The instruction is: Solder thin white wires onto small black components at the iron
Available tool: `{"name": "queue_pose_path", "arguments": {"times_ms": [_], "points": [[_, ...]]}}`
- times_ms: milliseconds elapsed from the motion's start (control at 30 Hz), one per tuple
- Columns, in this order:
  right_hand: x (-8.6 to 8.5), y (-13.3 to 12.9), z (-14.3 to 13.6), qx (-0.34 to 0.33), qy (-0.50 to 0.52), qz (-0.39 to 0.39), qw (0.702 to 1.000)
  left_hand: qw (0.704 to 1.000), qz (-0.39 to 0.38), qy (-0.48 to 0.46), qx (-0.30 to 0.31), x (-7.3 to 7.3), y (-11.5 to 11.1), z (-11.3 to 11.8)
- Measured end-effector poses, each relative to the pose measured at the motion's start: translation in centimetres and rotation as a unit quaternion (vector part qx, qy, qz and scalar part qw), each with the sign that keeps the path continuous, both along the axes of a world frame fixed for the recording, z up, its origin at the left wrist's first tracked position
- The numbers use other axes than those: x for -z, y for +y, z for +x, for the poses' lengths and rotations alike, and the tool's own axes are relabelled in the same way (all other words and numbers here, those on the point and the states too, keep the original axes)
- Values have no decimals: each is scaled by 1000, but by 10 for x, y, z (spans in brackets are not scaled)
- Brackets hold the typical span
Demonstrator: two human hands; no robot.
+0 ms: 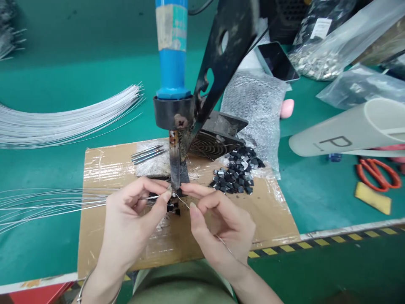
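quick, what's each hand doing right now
Left hand: closed, pinching a thin white wire at the soldering iron tip.
Right hand: closed, pinching solder wire.

I've got the cardboard sheet [104,236] lying on the bench [63,84] right in front of me. The soldering iron [173,63] stands upright over its middle, tip down, with the bracket [228,46] leaning just right of it. My left hand [133,215] and right hand [218,223] meet below the tip. The pile of small parts [237,171] sits on the cardboard, right of the iron; bubble wrap [256,105] lies behind it. Wire bundle [63,118] far left, tube [348,131] and scissors [378,173] far right, phone [278,61] behind.
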State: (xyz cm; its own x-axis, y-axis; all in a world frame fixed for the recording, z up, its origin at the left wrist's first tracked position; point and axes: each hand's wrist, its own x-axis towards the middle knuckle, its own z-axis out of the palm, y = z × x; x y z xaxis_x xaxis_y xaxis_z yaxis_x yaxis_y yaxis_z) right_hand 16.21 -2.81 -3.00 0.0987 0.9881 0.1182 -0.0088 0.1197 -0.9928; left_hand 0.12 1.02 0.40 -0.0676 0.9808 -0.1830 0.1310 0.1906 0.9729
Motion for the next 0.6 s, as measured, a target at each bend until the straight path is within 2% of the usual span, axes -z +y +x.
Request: {"name": "queue_pose_path", "arguments": {"times_ms": [600], "points": [[1, 0, -1, 7, -20, 9, 1000, 1000, -1, 0, 6, 3, 0, 0]]}}
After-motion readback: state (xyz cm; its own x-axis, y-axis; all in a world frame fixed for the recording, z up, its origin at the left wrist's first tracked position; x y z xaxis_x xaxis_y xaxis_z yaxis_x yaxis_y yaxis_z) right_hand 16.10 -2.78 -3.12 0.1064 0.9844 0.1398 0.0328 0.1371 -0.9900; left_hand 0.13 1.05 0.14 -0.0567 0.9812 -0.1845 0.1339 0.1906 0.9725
